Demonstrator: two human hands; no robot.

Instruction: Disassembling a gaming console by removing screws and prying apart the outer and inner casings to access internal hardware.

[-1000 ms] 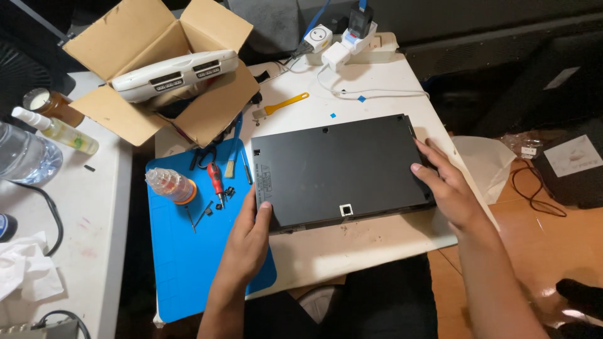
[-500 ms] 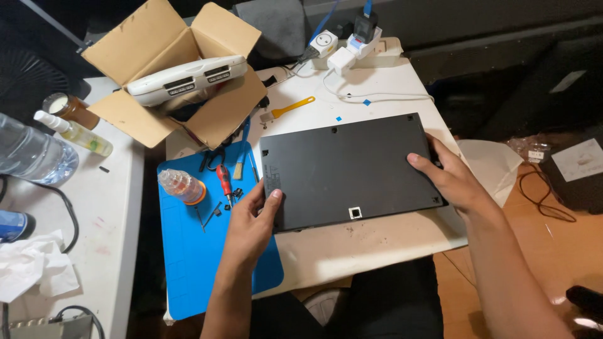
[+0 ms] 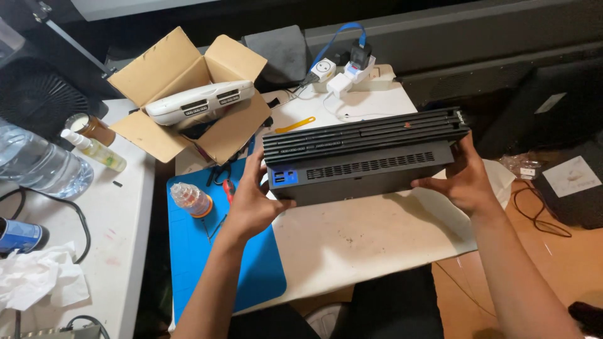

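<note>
A black game console (image 3: 361,160) is lifted and tipped up on edge above the white table (image 3: 370,245), its ribbed top and vented front face toward me. My left hand (image 3: 251,201) grips its left end by the blue ports. My right hand (image 3: 461,179) clasps its right end from below. Both hands hold it off the table.
A blue work mat (image 3: 213,263) lies at the left with a small clear bottle (image 3: 190,199) and small tools (image 3: 226,188). An open cardboard box (image 3: 188,94) holds a white device (image 3: 201,103). White power adapters (image 3: 342,75) sit at the back. A water bottle (image 3: 38,166) and tissues (image 3: 38,279) lie far left.
The console lay flat, underside up, under both hands. It has been lifted and turned up on edge, with both hands now gripping its ends.
</note>
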